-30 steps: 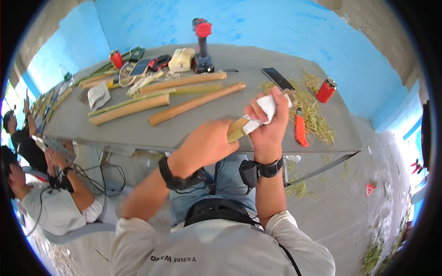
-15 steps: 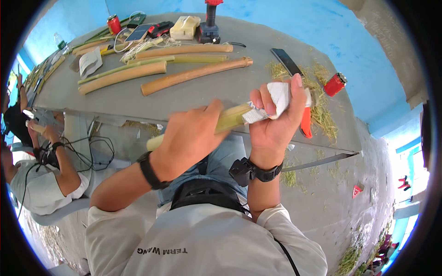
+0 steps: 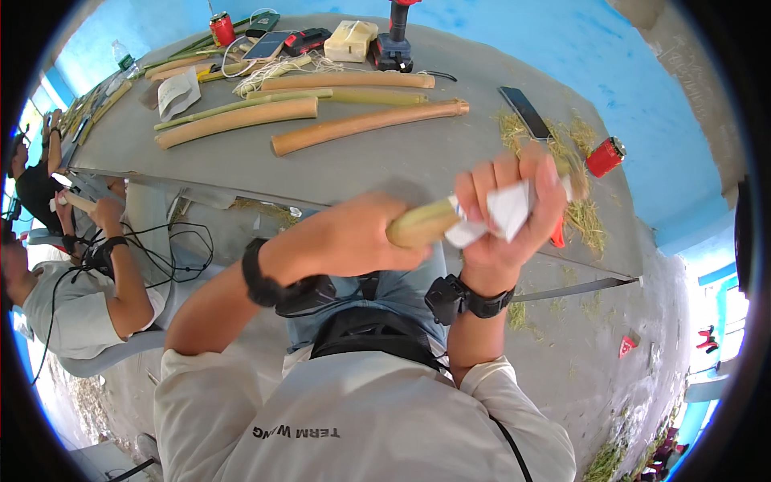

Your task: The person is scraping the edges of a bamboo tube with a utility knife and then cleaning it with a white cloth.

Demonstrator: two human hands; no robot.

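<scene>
In front of me, above my lap near the table edge, my left hand is closed round the near part of a pale green bamboo piece. My right hand grips the far part through a white paper sheet, folded round the bamboo. The sheet's inner face is hidden. The bamboo slants up to the right, and its far end is blurred behind my right fingers. An orange-red object lies on the table, mostly covered by my right hand.
On the grey table lie several bamboo lengths, a phone, green shavings and a red can. A cordless drill stands farther back. A seated person works at my left, beside black cables.
My left hand has come closer to my right, and the bamboo's near end no longer sticks out beyond it. The table scene has shifted to the right in view.
</scene>
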